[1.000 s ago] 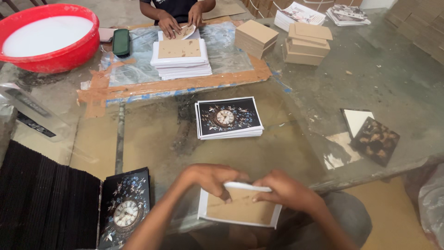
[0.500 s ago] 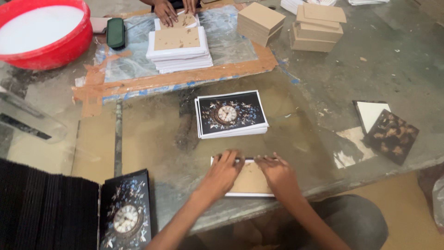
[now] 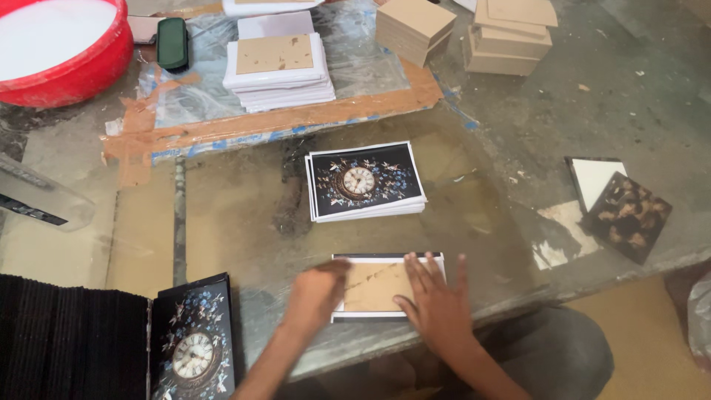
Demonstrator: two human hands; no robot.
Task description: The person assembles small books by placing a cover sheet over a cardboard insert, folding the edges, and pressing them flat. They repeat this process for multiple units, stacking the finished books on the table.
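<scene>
Nearest edge of worktop [image 3: 244, 222]: brown board [image 3: 374, 287] lying on a white sheet with dark printed border, face down. Left hand [image 3: 315, 292] closed into a loose fist, knuckles pressing the board's left end; nothing gripped. Right hand [image 3: 437, 300] flat, fingers [image 3: 415, 270] spread wide over the board's right part, holding it down, not grasping. Judged: board placed on the sheet and being pressed; border edges apparently not yet turned over.

Lower left: finished clock-print cover [image 3: 192, 341] beside a row of black panels [image 3: 70, 341].

Middle: stack of clock-print sheets [image 3: 364, 180], face up, untouched — several left to work.

Right: dark patterned squares [image 3: 626, 215] and a white one.

Far: stack of white sheets topped with board [image 3: 278, 70] on taped plastic; cardboard stacks [image 3: 415, 26]; red basin [image 3: 63, 48] of white liquid.
</scene>
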